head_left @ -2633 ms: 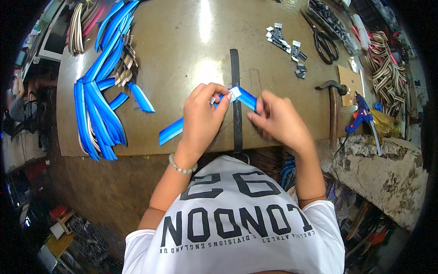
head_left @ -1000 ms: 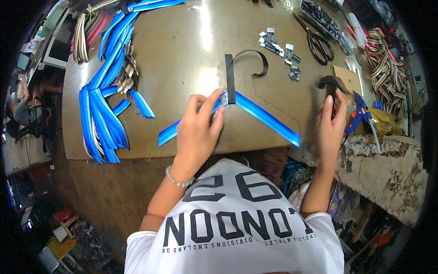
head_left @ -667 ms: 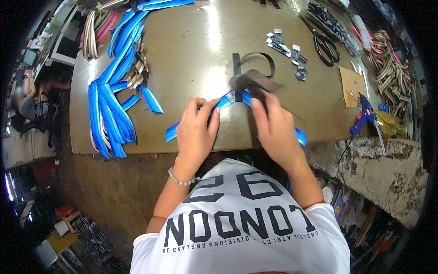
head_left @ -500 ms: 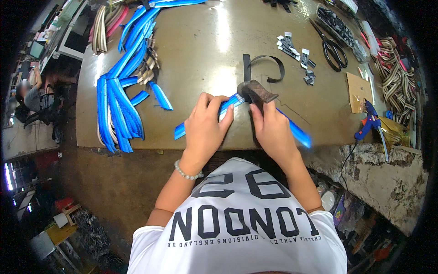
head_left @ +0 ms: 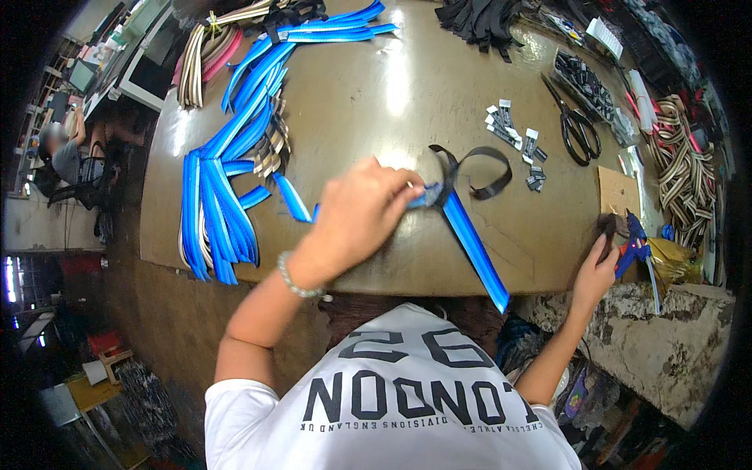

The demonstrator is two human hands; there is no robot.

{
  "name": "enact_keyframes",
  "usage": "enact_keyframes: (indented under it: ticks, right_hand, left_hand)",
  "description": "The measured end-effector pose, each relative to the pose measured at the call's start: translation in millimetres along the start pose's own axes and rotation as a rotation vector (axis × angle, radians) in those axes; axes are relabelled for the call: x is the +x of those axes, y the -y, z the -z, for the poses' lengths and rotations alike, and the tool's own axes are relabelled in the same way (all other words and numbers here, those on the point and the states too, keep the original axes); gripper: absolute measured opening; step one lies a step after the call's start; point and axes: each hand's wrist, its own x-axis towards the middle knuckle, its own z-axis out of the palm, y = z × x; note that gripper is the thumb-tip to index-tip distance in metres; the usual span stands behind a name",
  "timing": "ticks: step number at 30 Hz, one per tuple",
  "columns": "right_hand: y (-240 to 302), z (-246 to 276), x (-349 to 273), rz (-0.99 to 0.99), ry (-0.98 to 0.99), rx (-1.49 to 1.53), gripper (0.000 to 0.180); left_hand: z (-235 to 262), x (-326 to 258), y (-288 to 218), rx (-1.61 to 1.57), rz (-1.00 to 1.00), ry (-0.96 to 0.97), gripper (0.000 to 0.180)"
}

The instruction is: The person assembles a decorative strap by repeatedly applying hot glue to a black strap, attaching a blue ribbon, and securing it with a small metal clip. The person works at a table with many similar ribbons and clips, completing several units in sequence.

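Observation:
My left hand (head_left: 362,205), blurred, is closed in a pinch on a blue webbing strap (head_left: 475,251) lying across the table. A narrow black band (head_left: 493,188) crosses the strap beside my fingertips, its free end curling into a loop. At the table's right edge, my right hand (head_left: 595,265) has its fingers closed on a dark brown hammer (head_left: 614,225); its handle is hidden. Right next to it is a blue glue gun (head_left: 638,249) with an orange part.
Blue straps (head_left: 219,207) lie bundled on the left. Black-handled scissors (head_left: 578,129), small black-and-white tabs (head_left: 505,125) and a cardboard piece (head_left: 617,192) are on the right. Black strips (head_left: 478,23) lie at the back. A person (head_left: 70,153) sits far left.
My right hand has moved off the blue strap to the right, carrying the hammer to the glue gun. My left hand has shifted slightly; the strap's right part has swung nearer to me.

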Motion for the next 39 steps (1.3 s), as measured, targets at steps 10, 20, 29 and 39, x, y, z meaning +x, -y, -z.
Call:
enact_keyframes:
  ticks: [10, 20, 29, 39]
  right_hand:
    - [-4.1, -10.7, -5.2, 0.091, 0.039, -0.195, 0.040]
    - [10.5, -16.7, -12.6, 0.298, 0.020, -0.499, 0.035]
    - [9.5, -14.4, -12.4, 0.320, 0.011, -0.451, 0.035]
    - [35.9, -0.3, -20.6, 0.357, -0.065, -0.296, 0.043]
  left_hand:
    - [143.0, 138.9, 200.3, 0.244, 0.200, -0.513, 0.032]
    - [68.0, 212.0, 223.5, 0.485, -0.079, -0.204, 0.029]
    - [-140.7, 317.9, 64.7, 0.578, -0.316, 0.021, 0.027]
    - [-60.1, 194.7, 66.9, -0.351, -0.051, -0.435, 0.031]
